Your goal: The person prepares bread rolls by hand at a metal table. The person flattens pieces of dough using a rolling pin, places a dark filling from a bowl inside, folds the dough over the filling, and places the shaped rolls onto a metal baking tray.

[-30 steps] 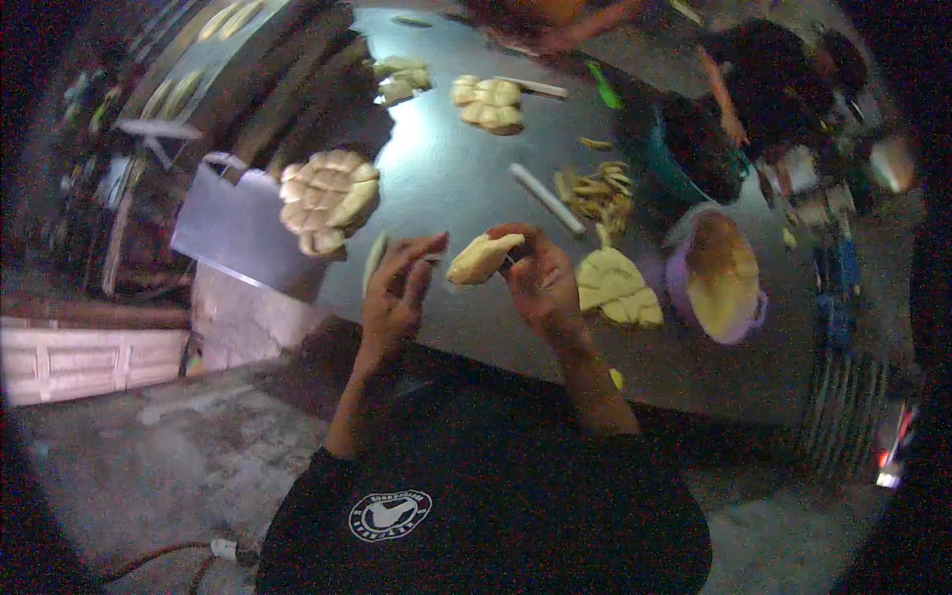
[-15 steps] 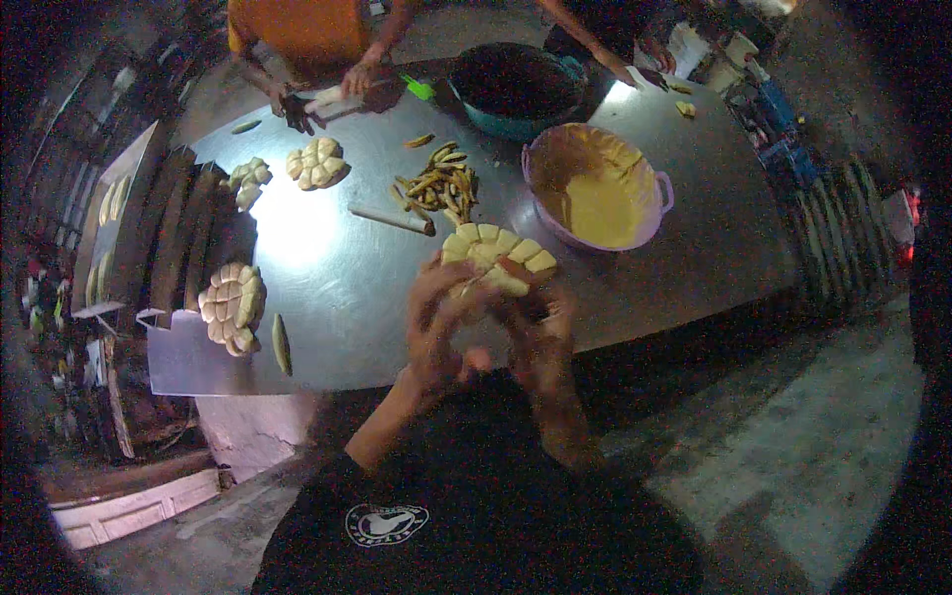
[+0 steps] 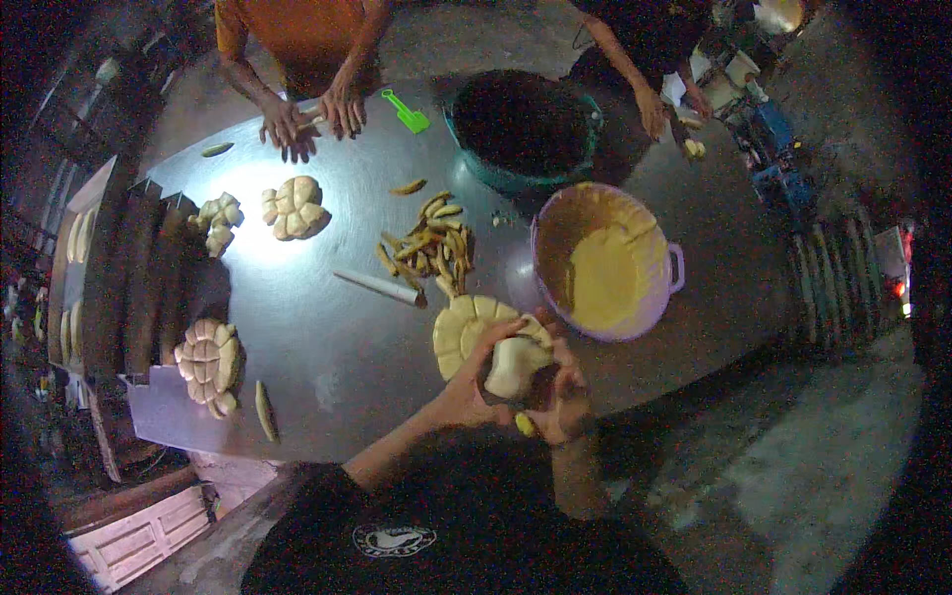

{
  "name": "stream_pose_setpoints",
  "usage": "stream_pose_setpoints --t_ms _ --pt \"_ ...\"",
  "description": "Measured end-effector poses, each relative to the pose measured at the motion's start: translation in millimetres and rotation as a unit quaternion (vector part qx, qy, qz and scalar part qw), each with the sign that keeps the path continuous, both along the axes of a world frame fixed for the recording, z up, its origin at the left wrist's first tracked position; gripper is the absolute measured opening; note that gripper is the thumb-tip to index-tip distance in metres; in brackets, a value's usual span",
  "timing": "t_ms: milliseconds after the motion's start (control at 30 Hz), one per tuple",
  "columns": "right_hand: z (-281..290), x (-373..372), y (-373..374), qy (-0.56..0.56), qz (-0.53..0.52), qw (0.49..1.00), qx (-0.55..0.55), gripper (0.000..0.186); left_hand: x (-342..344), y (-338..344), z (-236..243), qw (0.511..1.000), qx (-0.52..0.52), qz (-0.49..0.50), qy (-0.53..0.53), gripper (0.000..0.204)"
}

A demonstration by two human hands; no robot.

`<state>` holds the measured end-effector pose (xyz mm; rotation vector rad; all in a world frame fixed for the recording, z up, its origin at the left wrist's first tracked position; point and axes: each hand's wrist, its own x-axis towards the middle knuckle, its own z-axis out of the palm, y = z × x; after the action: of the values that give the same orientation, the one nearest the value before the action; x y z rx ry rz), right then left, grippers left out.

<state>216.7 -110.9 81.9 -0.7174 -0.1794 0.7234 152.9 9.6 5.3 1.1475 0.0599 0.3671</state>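
Close to the near edge of the metal tabletop [image 3: 332, 372], the person in the dark top cups a lump of pale dough [image 3: 516, 367] between two bare hands. The left hand [image 3: 468, 395] curls around its left side; the right hand [image 3: 563, 399] closes on it from the right, fingers bent. A small yellow piece [image 3: 525, 424] shows just below the dough, by the right hand; I can't make out what it is.

Right behind the hands, and partly hidden by them, lies a scored dough round [image 3: 459, 335], cut into wedge-like pieces. A heap of yellowish-brown strips [image 3: 428, 248] spreads beyond it, the nearest ones reaching its far edge. Just left of the heap a white rod [image 3: 375, 286] lies at a slant. To the right stands a purple tub [image 3: 563, 238] with a yellow mixture [image 3: 610, 278] inside, and past that a teal basin [image 3: 476, 167] with a dark interior. A bright green scoop [image 3: 407, 114] lies to the left of the basin.

Over on the left I see a cluster of dough pieces [image 3: 208, 362] near the edge, with a slim greenish-yellow length [image 3: 266, 412] beside it. Two more dough clusters sit farther off. At the far side a co-worker in orange [image 3: 297, 40] presses both hands on a pale roll, and another co-worker in dark clothes [image 3: 645, 45] reaches over the far right corner.
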Motion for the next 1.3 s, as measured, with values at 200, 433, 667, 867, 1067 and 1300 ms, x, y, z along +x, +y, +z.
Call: stream_pose_setpoints --t_ms 200,433,667,867,1067,1300 --pt "-6 135 62 -0.317 0.132 0.897 -0.28 0.055 86 176 -85 0.908 0.341 0.185 0.159 0.056" --pt "-31 330 198 -0.595 0.182 0.548 -0.56 0.042 168 296 -154 0.632 0.687 0.244 0.264 0.042" --pt "-100 360 214 -0.479 0.379 0.514 -0.602 0.079 127 279 -153 0.702 0.64 0.233 0.209 0.035" --pt "-78 349 205 -0.375 0.388 0.608 -0.582 0.098 47 244 -85 0.884 0.275 0.259 0.275 0.02" --pt "-90 342 195 -0.313 0.368 0.697 -0.53 0.081 -14 193 -44 0.923 0.059 0.271 0.269 0.02" --pt "-53 320 187 -0.169 0.362 0.852 -0.337 0.066 -49 144 -16 0.924 -0.024 0.263 0.276 0.021"
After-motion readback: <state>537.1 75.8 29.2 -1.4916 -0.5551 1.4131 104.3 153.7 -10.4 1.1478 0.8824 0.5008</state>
